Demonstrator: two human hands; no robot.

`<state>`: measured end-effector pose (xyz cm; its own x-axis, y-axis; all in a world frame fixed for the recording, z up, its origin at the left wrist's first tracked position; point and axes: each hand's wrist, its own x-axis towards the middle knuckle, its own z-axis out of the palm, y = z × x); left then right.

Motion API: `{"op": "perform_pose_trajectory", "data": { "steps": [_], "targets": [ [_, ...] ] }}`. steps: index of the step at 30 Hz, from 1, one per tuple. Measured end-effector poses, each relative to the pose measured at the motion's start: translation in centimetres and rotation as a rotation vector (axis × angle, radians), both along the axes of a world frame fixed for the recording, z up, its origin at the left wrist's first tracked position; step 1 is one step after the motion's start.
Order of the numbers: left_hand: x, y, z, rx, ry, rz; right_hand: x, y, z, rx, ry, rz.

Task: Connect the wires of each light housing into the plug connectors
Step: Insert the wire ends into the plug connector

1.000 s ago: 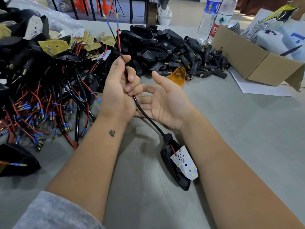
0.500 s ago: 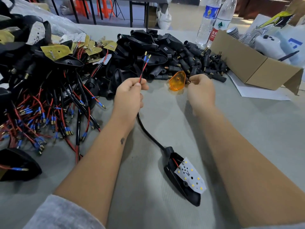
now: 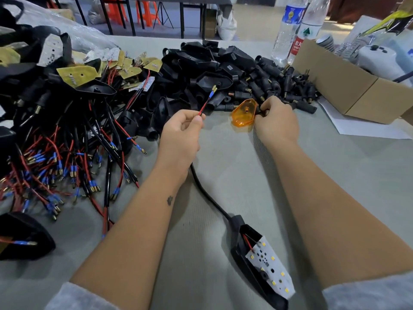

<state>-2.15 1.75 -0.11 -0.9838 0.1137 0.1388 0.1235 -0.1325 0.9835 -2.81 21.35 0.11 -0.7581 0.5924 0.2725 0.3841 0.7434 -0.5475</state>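
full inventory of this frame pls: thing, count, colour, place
light housing: one, black, near centre, with white LED board
cable: one, black, from the housing up to the left hand
wire ends: red with blue sleeves, above the left hand
lens: one, orange, beside the right hand
plug connectors: many, black, heap at far centre
empty housings: many, black, far centre
wired housings: many, black with red wires, left
bottles: two, clear, far right
cardboard box: one, brown, right
paper: white, under the box
left hand: pinches the wires
right hand: fingers curled at the connector heap
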Motion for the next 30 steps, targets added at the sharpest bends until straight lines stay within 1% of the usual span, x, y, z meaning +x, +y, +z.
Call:
{"op": "perform_pose_trajectory", "data": {
  "steps": [4, 6, 10, 13, 15, 17, 20, 22, 25, 28, 30],
  "targets": [
    [0.1, -0.1, 0.2, -0.021, 0.005, 0.022, 0.6, 0.0, -0.2, -0.084, 0.066, 0.044],
    [0.3, -0.1, 0.4, -0.025, 0.013, 0.011, 1.0, -0.1, -0.1, -0.200, 0.109, 0.022],
    [0.5, -0.2, 0.8, -0.023, 0.004, -0.003, 2.0, -0.3, 0.5, -0.427, 0.290, -0.085],
    [0.8, -0.1, 0.8, -0.058, 0.014, 0.000, 3.0, -0.9, 1.2, -0.594, 0.458, -0.122],
    [0.9, -0.1, 0.8, -0.083, -0.002, 0.001, 3.3, -1.7, 2.0, -0.772, 0.567, -0.137],
    [0.9, 0.0, 0.9, -0.086, -0.043, -0.007, 3.2, -2.9, 2.8, -0.997, 0.636, -0.082],
    [0.9, -0.1, 1.0, -0.100, -0.074, -0.004, 2.8, -5.4, 3.0, -1.380, 0.711, 0.112],
    [1.0, -0.1, 1.0, -0.107, -0.069, 0.002, 2.9, -6.6, 2.1, -1.568, 0.739, 0.225],
    [1.2, -0.2, 1.1, -0.089, -0.036, -0.013, 3.0, -7.4, 0.9, -1.648, 0.668, 0.312],
    [1.1, -0.3, 1.0, -0.079, 0.021, -0.040, 3.1, -7.6, 0.8, -1.638, 0.614, 0.365],
    [1.0, -0.4, 0.9, -0.075, 0.057, -0.051, 3.1, -7.5, 0.8, -1.633, 0.603, 0.354]
  ]
}}
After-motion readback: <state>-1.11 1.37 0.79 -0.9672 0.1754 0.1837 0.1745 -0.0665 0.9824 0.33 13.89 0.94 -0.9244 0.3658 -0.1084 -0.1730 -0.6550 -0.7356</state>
